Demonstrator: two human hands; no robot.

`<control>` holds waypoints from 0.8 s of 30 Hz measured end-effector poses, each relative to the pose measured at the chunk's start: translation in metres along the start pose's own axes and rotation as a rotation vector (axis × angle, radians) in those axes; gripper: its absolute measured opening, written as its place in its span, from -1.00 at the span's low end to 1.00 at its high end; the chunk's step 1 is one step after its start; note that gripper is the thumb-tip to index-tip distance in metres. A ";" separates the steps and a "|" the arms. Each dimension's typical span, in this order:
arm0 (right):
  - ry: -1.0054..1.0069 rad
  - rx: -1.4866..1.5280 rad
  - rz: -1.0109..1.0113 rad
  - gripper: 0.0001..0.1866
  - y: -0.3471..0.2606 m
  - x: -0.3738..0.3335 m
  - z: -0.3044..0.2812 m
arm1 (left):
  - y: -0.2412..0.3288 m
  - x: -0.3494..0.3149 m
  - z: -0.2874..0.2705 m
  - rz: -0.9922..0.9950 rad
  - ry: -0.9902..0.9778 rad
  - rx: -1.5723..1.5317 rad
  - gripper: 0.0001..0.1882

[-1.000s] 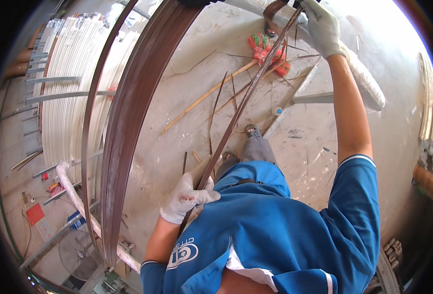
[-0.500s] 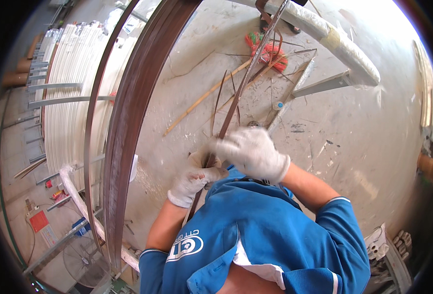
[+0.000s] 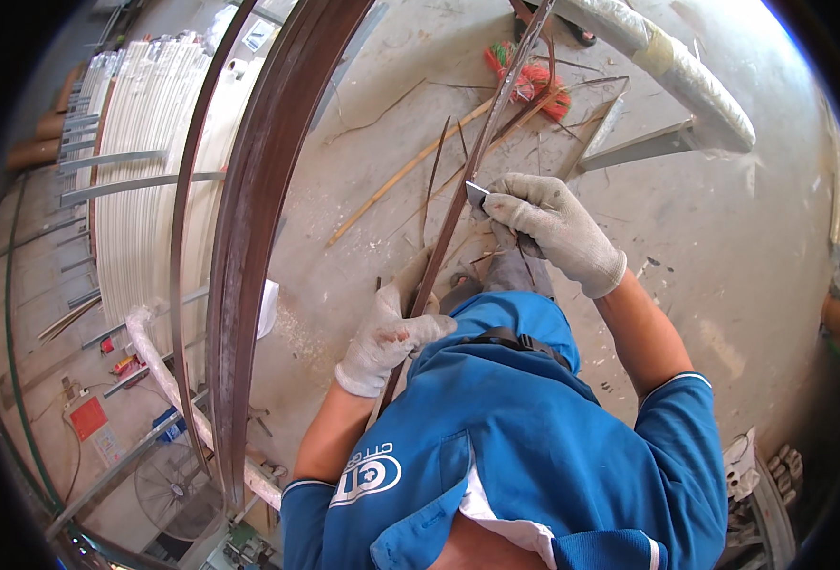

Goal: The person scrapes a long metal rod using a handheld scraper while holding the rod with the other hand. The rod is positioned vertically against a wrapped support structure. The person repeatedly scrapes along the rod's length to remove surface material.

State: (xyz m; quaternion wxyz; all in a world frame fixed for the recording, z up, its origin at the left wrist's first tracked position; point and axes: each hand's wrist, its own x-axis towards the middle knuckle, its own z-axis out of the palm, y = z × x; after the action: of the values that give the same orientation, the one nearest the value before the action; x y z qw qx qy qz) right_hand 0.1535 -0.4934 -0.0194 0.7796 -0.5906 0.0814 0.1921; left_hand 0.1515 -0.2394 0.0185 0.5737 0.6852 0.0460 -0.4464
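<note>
Gripping a long brown strip (image 3: 448,233) that slants over the floor (image 3: 686,228), the gloved left hand (image 3: 391,334) has its grip closed around the lower length. The gloved right hand (image 3: 558,228) pinches a small grey plate (image 3: 476,192) at the strip's edge.

From here I see a long, narrow, faintly glossy brown strip (image 3: 448,228). Grey-white knit-cloth gloves (image 3: 563,228) look matt, rough.

Broom (image 3: 532,84) on floor (image 3: 686,247) — profiles (image 3: 257,190) left of strip (image 3: 450,228).
</note>
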 end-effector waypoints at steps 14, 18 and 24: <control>0.109 0.031 -0.108 -0.74 0.000 0.009 -0.001 | -0.002 0.000 0.006 -0.003 0.034 -0.017 -0.16; 0.117 0.054 -0.064 -0.72 -0.012 0.003 -0.013 | -0.004 -0.001 0.006 -0.055 0.069 -0.052 -0.12; 0.396 -0.020 -0.335 -0.66 -0.013 0.008 -0.017 | -0.009 0.001 0.002 -0.019 0.058 -0.052 -0.13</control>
State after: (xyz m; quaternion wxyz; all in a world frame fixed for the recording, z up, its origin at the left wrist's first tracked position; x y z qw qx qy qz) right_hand 0.1673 -0.5107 -0.0156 0.7634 -0.6297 0.1317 -0.0581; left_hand 0.1462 -0.2386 0.0112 0.5856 0.6822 0.0807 -0.4303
